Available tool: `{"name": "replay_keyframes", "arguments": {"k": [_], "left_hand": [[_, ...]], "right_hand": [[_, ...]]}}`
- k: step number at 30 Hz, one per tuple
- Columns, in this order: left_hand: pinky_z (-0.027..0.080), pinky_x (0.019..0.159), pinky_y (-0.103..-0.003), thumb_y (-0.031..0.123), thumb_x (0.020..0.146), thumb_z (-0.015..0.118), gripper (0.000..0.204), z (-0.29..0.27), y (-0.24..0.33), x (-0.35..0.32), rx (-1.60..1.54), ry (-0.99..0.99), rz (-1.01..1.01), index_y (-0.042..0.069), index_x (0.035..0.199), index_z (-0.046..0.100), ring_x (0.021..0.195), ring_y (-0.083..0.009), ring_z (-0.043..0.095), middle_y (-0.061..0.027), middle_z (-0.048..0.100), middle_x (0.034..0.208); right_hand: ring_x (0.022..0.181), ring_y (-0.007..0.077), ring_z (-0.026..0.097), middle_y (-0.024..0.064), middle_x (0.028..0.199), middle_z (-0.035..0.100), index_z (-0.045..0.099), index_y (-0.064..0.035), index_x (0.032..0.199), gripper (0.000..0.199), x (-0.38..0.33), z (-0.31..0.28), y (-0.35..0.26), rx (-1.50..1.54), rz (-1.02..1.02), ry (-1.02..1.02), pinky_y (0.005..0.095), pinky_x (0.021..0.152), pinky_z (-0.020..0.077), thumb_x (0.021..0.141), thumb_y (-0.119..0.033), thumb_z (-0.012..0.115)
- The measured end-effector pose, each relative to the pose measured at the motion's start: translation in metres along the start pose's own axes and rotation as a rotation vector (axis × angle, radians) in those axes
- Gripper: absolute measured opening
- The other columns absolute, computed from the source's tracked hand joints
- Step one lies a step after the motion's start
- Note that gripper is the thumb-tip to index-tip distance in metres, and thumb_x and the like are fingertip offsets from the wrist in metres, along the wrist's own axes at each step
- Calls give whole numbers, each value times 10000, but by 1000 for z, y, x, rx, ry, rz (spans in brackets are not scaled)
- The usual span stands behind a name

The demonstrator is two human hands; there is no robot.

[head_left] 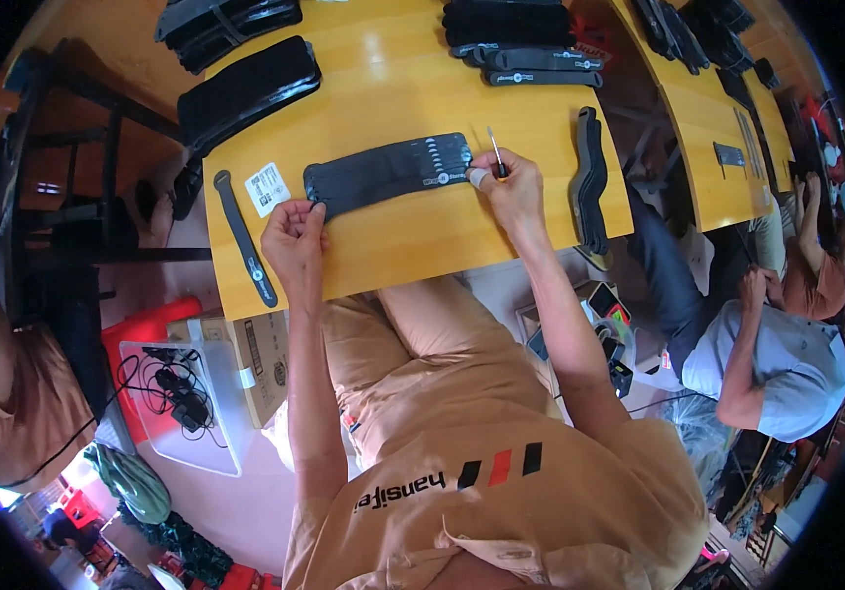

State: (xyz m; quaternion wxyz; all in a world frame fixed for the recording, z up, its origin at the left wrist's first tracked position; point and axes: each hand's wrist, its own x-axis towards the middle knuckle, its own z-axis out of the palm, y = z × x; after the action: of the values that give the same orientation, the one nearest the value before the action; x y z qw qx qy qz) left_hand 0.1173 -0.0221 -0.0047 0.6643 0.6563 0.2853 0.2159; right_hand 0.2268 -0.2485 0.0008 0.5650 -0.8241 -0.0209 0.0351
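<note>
A flat pack of black straps, which seems wrapped in clear plastic, lies across the yellow table in front of me. My left hand is closed, pinching the pack's lower left corner between thumb and fingers. At the right end, my right hand is closed on a slim tool like a small screwdriver, its metal shaft pointing up and away. The fingers of that hand also touch the pack's right edge, and something white is wrapped round one finger. A white printed label lies just beyond my left hand.
A single black strap lies left, and a bundle of straps right. Stacked black packs and more straps sit at the back. Below the table, a clear bin holds cables. People sit at both sides.
</note>
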Motion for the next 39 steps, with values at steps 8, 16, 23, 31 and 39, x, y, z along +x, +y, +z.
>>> {"name": "replay_keyframes", "arguments": {"k": [8,16,23,31,39], "left_hand": [[372,404,-154,47,775,639,91,6,2,0,-3,7,3,20,818,562,463,-25,449,12,533,636],[369,404,-159,40,772,640,87,2,2,0,61,27,16,24,809,563,468,-32,455,10,531,636],[365,400,-165,38,773,639,88,4,1,1,76,20,12,19,808,561,462,-43,456,9,532,631],[375,394,-175,23,769,635,87,6,3,1,75,34,23,-11,771,556,451,-43,455,-5,529,607],[378,393,-176,35,773,631,87,8,3,2,105,49,38,-11,773,558,450,-46,461,-10,536,612]], "right_hand": [[521,57,446,-18,552,505,628,-7,725,50,5,0,14,63,-19,10,215,486,378,678,-1,645],[517,59,457,-12,553,521,631,-5,724,56,2,3,7,41,2,8,215,485,379,669,0,635],[518,73,474,9,550,533,635,1,719,58,0,-1,-1,7,19,16,227,492,389,664,-13,645],[514,87,494,20,556,548,632,4,712,59,0,-1,-8,-63,27,21,237,508,406,667,-24,656],[508,95,505,32,556,557,633,1,717,66,2,1,-3,-72,11,28,242,514,419,660,-24,655]]}}
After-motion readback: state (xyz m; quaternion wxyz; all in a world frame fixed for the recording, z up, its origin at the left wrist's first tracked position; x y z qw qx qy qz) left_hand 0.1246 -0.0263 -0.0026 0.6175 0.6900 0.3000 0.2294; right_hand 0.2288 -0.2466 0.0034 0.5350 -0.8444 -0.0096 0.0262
